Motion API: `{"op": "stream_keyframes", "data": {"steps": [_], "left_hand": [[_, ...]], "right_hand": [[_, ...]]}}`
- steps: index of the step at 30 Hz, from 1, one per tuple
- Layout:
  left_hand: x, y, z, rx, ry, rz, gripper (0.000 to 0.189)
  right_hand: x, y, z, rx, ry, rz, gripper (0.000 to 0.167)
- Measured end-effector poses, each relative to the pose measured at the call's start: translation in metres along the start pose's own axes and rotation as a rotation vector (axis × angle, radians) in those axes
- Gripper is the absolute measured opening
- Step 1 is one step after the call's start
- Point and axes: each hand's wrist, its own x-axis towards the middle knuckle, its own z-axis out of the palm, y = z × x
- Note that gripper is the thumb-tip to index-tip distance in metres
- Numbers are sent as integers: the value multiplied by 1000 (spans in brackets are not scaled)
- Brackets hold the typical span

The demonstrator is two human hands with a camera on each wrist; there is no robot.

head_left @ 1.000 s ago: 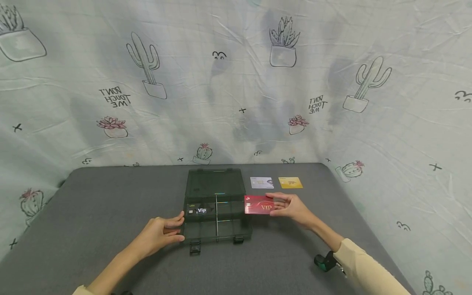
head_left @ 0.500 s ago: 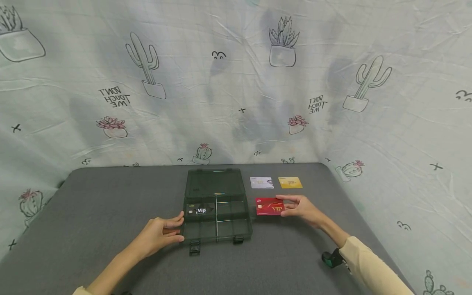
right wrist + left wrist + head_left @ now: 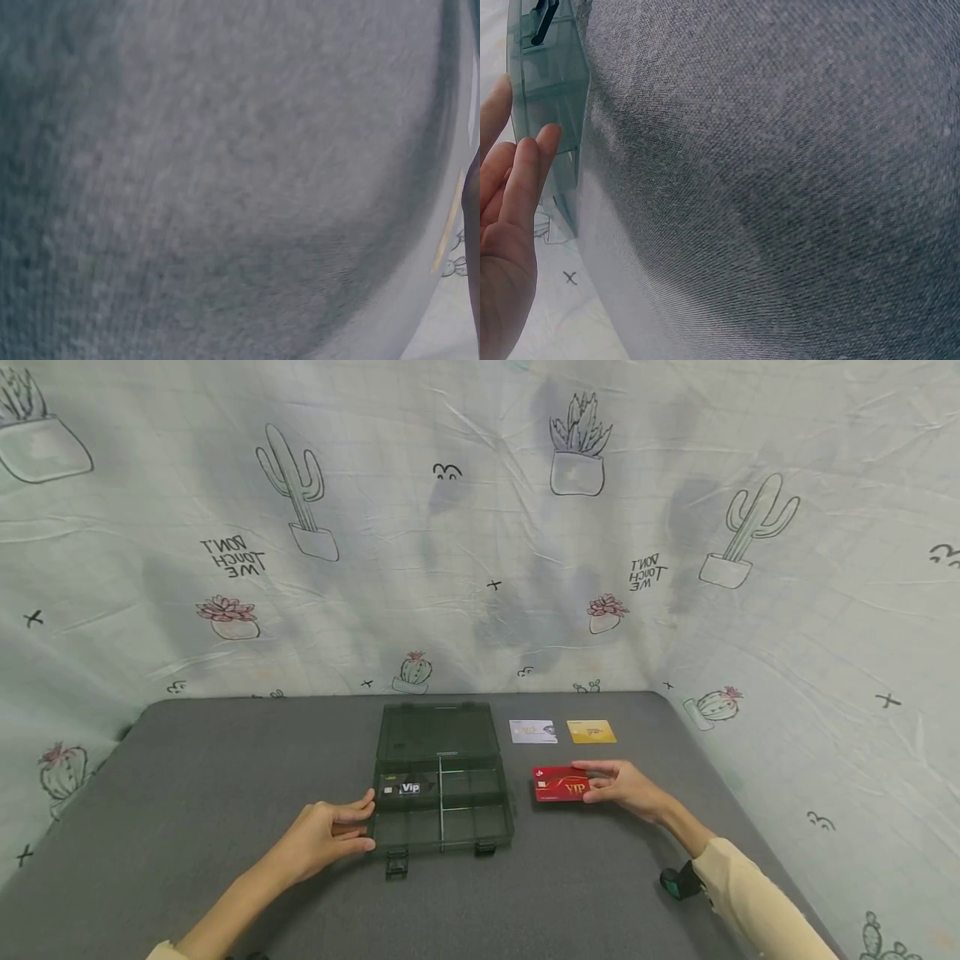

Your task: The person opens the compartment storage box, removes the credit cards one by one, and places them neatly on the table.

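Observation:
A dark green see-through plastic box (image 3: 476, 821) lies on the table with its lid (image 3: 437, 732) tipped back. Dividers split its inside, and a black Vip card (image 3: 409, 788) lies in the back left compartment. My left hand (image 3: 318, 833) rests against the box's left side, fingers and thumb extended; in the left wrist view its fingertips (image 3: 549, 133) meet the green wall. Right of the box, my right hand (image 3: 628, 787) pinches a red VIP card (image 3: 558, 783) by its right end, just over the table. The right wrist view shows only a sliver of that hand.
Behind the red card, a silver card (image 3: 533, 732) and a yellow card (image 3: 592, 732) lie side by side on the grey table (image 3: 247, 760). Two latches stick out at the box's front, one of them this latch (image 3: 397, 864). A cactus-printed cloth (image 3: 480, 527) hangs behind.
My right hand has drawn the red card rightward and slightly nearer, from the box's right edge to over the table. The left hand and the box have stayed put.

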Motion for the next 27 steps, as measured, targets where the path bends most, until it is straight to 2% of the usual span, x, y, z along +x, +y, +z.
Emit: {"op": "stream_keyframes", "data": {"steps": [11, 18, 27], "left_hand": [[-1, 2, -2, 0, -5, 6, 63], [-2, 3, -1, 1, 0, -1, 64], [-2, 5, 0, -10, 3, -9, 63]], "right_hand": [[8, 4, -3, -16, 4, 39, 60], [13, 6, -5, -30, -22, 38, 56], [22, 4, -4, -36, 21, 72, 60]]}}
